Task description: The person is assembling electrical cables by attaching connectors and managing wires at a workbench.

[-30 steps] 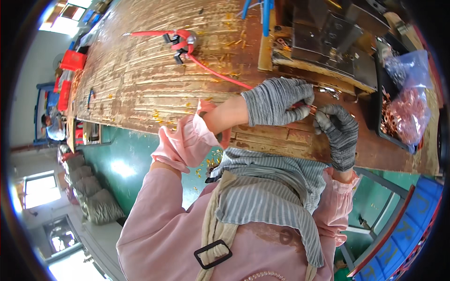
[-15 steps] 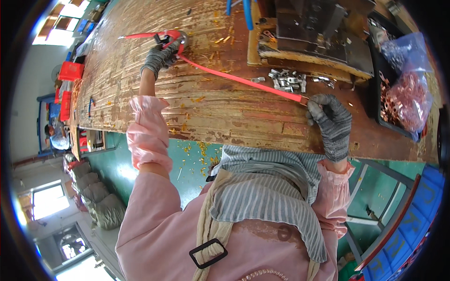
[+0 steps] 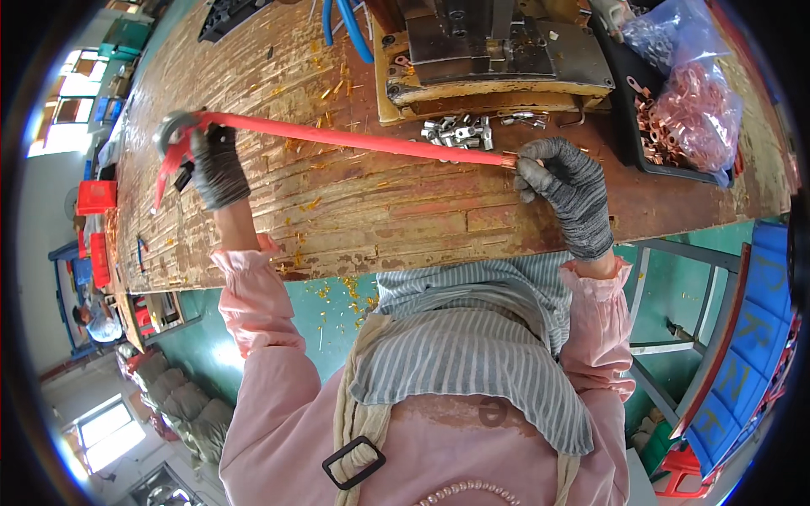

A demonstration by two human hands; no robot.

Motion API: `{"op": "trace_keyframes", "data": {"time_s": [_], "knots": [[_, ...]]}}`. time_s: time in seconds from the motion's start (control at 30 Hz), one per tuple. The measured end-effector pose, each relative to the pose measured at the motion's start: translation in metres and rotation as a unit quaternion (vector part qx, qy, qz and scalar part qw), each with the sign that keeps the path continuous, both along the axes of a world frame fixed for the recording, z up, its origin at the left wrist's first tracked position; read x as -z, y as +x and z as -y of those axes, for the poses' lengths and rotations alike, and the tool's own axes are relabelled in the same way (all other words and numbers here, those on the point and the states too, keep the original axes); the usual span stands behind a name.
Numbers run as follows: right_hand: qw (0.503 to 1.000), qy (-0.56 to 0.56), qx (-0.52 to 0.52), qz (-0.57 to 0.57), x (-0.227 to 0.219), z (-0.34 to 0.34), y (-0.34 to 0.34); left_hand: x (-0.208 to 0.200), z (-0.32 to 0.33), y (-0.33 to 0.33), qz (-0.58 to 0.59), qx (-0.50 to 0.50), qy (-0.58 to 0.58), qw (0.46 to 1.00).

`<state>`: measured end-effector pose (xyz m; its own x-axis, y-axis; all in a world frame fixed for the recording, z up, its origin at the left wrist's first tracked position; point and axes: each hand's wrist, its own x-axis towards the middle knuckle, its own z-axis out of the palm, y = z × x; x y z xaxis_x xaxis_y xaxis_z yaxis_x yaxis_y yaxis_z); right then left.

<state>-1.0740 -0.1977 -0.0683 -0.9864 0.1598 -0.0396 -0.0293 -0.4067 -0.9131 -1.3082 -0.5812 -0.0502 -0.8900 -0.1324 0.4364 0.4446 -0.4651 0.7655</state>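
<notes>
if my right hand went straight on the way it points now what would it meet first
Your right hand pinches the bare copper end of the red cable; past that, the silver lugs probably come first, though its height above the table is unclear.

Two hands of mine, one left (image 3: 219, 171) and one right (image 3: 569, 190); one red cable (image 3: 354, 139); one table (image 3: 405, 202); one machine (image 3: 515, 63); one black tray (image 3: 622, 101). Silver metal pieces (image 3: 460, 132) form two clusters, their members overlapping too closely for me to count; copper pieces (image 3: 654, 126) number several, likewise uncounted. Around me: one bead necklace (image 3: 468, 489), one other person (image 3: 101, 323).
</notes>
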Motion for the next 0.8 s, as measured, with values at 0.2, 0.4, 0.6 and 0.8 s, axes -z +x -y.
{"op": "trace_keyframes", "data": {"time_s": [0.2,0.4,0.6,0.8], "knots": [[1.0,-0.012,-0.014,-0.025,-0.015,-0.009,-0.01,-0.037,-0.009,0.016,-0.098,0.001,-0.032,0.995],[0.999,0.02,-0.006,-0.024,-0.021,-0.016,-0.015,-0.052,-0.016,0.029,-0.037,0.148,0.082,0.985],[0.999,0.01,0.013,-0.047,-0.02,-0.021,-0.018,-0.032,0.009,0.028,0.007,0.392,0.127,0.911],[0.999,0.026,0.017,-0.043,-0.012,-0.014,-0.027,-0.035,-0.021,0.037,0.018,0.29,0.427,0.856]]}}
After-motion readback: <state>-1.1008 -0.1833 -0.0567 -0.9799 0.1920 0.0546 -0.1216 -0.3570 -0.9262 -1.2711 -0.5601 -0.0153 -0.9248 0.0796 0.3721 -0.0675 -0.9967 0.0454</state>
